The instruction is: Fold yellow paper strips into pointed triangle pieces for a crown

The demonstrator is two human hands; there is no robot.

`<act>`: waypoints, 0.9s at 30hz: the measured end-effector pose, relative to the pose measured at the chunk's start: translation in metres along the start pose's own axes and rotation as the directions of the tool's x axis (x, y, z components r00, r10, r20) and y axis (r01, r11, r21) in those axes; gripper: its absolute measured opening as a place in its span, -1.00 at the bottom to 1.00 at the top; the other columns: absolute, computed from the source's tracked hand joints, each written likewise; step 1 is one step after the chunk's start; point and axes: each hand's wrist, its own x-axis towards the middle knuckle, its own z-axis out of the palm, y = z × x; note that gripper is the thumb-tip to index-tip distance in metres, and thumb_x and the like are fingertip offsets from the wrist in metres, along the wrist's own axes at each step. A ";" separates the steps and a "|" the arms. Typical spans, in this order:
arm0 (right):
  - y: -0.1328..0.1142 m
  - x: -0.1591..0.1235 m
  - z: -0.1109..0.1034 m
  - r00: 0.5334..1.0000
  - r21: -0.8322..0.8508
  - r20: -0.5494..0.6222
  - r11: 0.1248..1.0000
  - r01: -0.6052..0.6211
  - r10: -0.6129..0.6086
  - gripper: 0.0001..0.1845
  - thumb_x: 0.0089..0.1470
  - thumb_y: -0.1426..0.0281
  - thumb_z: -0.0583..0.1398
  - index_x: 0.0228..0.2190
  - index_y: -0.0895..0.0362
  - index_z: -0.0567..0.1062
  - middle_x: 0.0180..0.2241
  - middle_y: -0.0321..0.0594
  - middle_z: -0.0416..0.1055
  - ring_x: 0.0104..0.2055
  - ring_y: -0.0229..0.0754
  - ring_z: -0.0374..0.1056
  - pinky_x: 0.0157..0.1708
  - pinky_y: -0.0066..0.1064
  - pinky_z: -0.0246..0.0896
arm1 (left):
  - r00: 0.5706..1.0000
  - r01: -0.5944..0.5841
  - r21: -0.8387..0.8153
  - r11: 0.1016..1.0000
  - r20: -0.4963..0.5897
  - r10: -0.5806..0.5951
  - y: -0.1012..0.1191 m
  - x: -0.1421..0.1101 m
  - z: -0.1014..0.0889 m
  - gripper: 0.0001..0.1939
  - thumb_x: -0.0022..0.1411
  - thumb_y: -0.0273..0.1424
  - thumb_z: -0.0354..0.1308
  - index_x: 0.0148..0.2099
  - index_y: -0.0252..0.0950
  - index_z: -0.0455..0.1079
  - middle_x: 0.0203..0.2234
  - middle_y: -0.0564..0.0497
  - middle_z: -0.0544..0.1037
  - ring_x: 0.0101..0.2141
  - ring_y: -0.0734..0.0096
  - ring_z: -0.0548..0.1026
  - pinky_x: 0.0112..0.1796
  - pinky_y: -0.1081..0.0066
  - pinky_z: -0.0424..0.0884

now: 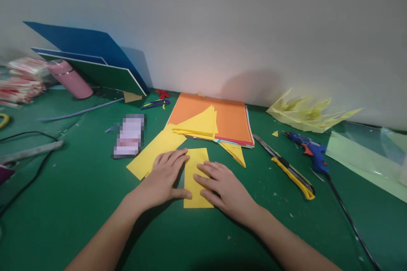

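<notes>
A yellow paper rectangle (194, 178) lies upright to my view on the green table. My left hand (167, 177) is at its left edge, fingers apart, with the thumb and fingertips touching that edge. On the paper's right part rests my right hand (222, 184), its fingers spread and flat. Beyond my left hand, partly under it, lies a longer yellow paper strip (155, 150). Folded yellow paper triangles (200, 123) sit on a stack of coloured paper (230, 112) with an orange sheet on top. Another folded yellow piece (234, 152) pokes out in front of the stack.
At right lie a yellow utility knife (294, 178), a blue glue gun (313, 148) with a cord, and crumpled pale-yellow paper (305, 114). At left are a blurred phone (129, 135), a pink bottle (71, 79), and leaning boards (95, 72) against the wall.
</notes>
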 end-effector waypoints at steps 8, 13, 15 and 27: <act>0.006 -0.002 -0.003 0.999 0.035 0.027 0.998 0.043 -0.044 -0.66 0.17 0.26 0.14 -0.03 0.02 0.46 0.12 -0.15 0.30 0.18 0.03 0.14 0.11 -0.03 0.09 | 1.000 0.029 0.057 0.998 -0.006 -0.028 0.003 -0.001 0.004 -0.16 -0.05 -0.03 0.31 0.21 -0.21 0.13 0.24 -0.21 0.14 0.21 -0.14 0.03 0.13 -0.12 -0.06; 0.007 -0.001 -0.004 0.997 0.019 0.070 0.999 0.039 -0.040 -0.65 0.18 0.24 0.12 0.00 0.01 0.45 0.15 -0.16 0.27 0.19 0.03 0.13 0.11 -0.02 0.08 | 0.997 0.071 0.071 0.995 -0.040 -0.068 0.006 -0.001 0.007 -0.17 -0.12 -0.09 0.37 0.15 -0.28 0.17 0.17 -0.25 0.22 0.18 -0.14 0.11 0.11 -0.15 -0.06; 0.006 -0.001 -0.005 0.995 0.014 0.091 0.999 0.038 -0.040 -0.64 0.19 0.23 0.11 0.00 0.02 0.45 0.15 -0.15 0.27 0.19 0.03 0.12 0.12 -0.02 0.07 | 0.996 0.073 0.068 0.995 -0.052 -0.070 0.008 -0.001 0.007 -0.20 -0.13 -0.12 0.39 0.11 -0.30 0.20 0.11 -0.24 0.28 0.14 -0.12 0.17 0.10 -0.15 -0.03; 0.003 0.001 -0.009 0.989 0.049 0.148 0.999 0.003 -0.010 -0.65 0.20 0.24 0.11 0.00 0.02 0.44 0.17 -0.18 0.24 0.22 0.05 0.08 0.14 0.00 0.02 | 0.997 -0.039 0.189 0.981 -0.054 0.050 0.016 -0.003 0.005 -0.43 0.04 -0.06 0.26 0.07 -0.15 0.32 -0.09 -0.10 0.38 -0.01 0.00 0.31 0.06 -0.16 0.02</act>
